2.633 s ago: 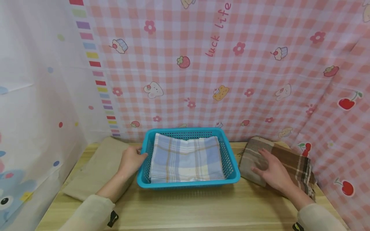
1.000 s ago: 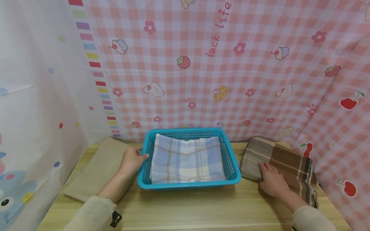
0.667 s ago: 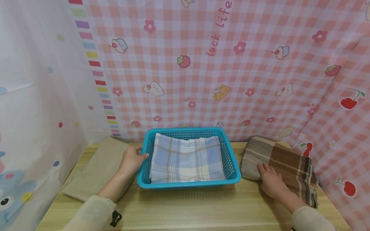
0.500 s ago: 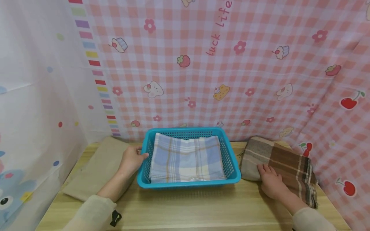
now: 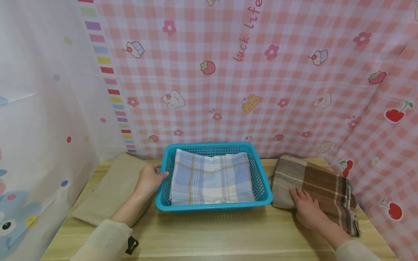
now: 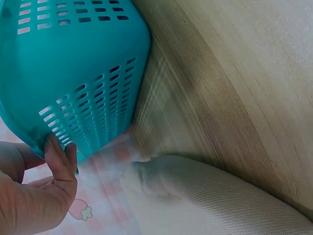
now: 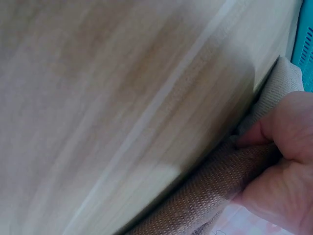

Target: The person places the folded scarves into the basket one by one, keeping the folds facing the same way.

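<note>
A turquoise plastic basket (image 5: 213, 207) stands mid-table against the curtain, with a folded blue-and-white plaid cloth (image 5: 212, 177) lying in it. My left hand (image 5: 148, 183) grips the basket's left rim, thumb over the top; the left wrist view has its curled fingers (image 6: 61, 166) against the outer wall. On the right is a folded brown-and-grey plaid scarf (image 5: 323, 186) with a fringed end. My right hand (image 5: 308, 210) pinches the scarf's near edge, fingers on top. In the right wrist view the thumb (image 7: 257, 133) presses into the scarf's folded edge (image 7: 205, 181).
A folded beige cloth (image 5: 112, 192) lies on the left of the wooden table (image 5: 209, 239), partly behind my left forearm. Behind hangs a pink checked curtain (image 5: 215, 83); a white printed curtain (image 5: 39, 119) closes the left side. A black strap (image 5: 131, 245) dangles from my left sleeve.
My right hand has come down from above the scarf to its near edge and taken hold there. The scarf's near left corner has shifted slightly towards me. The left hand stays on the basket rim.
</note>
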Tool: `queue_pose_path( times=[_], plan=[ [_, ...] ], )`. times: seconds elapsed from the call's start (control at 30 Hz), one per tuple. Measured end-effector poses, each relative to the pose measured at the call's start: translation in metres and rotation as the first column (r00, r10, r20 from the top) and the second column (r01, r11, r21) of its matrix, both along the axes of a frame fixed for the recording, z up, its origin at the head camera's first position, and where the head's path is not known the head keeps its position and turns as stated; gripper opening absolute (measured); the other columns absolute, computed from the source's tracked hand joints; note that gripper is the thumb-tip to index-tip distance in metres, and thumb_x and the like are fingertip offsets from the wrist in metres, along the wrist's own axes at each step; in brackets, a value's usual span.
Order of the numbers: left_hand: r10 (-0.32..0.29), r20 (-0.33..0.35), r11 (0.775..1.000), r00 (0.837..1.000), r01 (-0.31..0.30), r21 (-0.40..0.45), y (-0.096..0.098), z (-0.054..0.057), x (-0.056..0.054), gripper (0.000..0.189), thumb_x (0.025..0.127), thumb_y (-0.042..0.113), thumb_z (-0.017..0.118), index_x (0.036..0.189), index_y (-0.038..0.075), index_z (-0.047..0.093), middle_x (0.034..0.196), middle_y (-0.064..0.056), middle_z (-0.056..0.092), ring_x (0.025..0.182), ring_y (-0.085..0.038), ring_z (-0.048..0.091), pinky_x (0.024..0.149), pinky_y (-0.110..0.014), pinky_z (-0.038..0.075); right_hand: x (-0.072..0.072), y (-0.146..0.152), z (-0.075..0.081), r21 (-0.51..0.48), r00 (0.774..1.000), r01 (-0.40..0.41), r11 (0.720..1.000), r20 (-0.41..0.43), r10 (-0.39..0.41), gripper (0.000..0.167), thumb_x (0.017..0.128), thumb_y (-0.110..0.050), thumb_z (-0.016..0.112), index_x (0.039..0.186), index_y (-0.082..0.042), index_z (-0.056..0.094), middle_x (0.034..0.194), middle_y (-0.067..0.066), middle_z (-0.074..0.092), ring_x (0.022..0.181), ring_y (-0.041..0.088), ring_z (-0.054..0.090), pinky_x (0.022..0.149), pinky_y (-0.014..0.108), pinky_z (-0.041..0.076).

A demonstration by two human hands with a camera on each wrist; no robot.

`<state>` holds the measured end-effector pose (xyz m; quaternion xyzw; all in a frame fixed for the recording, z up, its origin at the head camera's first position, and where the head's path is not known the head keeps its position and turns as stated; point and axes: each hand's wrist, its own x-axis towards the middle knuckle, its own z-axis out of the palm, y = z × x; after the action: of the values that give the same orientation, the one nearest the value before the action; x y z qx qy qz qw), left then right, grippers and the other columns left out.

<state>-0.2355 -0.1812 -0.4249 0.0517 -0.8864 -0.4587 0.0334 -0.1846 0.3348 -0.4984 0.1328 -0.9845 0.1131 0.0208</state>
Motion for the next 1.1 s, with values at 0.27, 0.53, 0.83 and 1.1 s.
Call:
queue_pose_path(
  times=[0.27, 0.53, 0.83, 1.1],
  plan=[
    [0.001, -0.001, 1.0, 1.0, -0.001, -0.007, 0.001, 0.001, 0.001, 0.036, 0.099, 0.004, 0.07, 0.129, -0.014, 0.065, 0.093, -0.021, 0.072, 0.082, -0.025, 0.066, 0.065, -0.032, 0.056, 0.008, -0.003, 0.001, 0.02, 1.0, -0.026, 0.999, 0.015, 0.025, 0.058, 0.082, 0.017, 0.054, 0.14, 0.015, 0.052, 0.14, 0.047, 0.046, 0.128, 0.068, 0.043, 0.09, 0.086, 0.037],
    [-0.004, -0.01, 1.0, 1.0, 0.004, 0.006, 0.001, 0.0, 0.001, 0.034, 0.099, 0.003, 0.07, 0.128, -0.014, 0.066, 0.092, -0.021, 0.072, 0.08, -0.023, 0.066, 0.064, -0.03, 0.055, 0.017, -0.005, 0.0, 0.023, 0.997, -0.049, 0.999, 0.056, 0.048, 0.059, 0.083, 0.017, 0.053, 0.142, 0.015, 0.051, 0.143, 0.047, 0.044, 0.13, 0.069, 0.041, 0.091, 0.087, 0.035],
    [-0.011, -0.014, 1.0, 1.0, 0.011, -0.004, 0.0, -0.001, 0.0, 0.034, 0.099, 0.003, 0.07, 0.128, -0.015, 0.065, 0.09, -0.02, 0.071, 0.08, -0.024, 0.065, 0.064, -0.031, 0.054, 0.026, -0.007, 0.001, 0.003, 0.988, -0.064, 0.998, 0.139, 0.063, 0.062, 0.085, 0.019, 0.053, 0.146, 0.013, 0.048, 0.147, 0.047, 0.04, 0.134, 0.069, 0.036, 0.092, 0.088, 0.033],
    [0.005, 0.015, 1.0, 1.0, -0.004, -0.031, 0.001, 0.0, 0.0, 0.039, 0.099, 0.006, 0.07, 0.131, -0.016, 0.063, 0.092, -0.02, 0.069, 0.084, -0.026, 0.064, 0.066, -0.033, 0.054, 0.032, -0.008, 0.003, -0.001, 0.977, -0.067, 0.998, 0.201, 0.066, 0.063, 0.085, 0.02, 0.054, 0.147, 0.012, 0.048, 0.149, 0.046, 0.039, 0.136, 0.068, 0.033, 0.094, 0.086, 0.032]
  ],
)
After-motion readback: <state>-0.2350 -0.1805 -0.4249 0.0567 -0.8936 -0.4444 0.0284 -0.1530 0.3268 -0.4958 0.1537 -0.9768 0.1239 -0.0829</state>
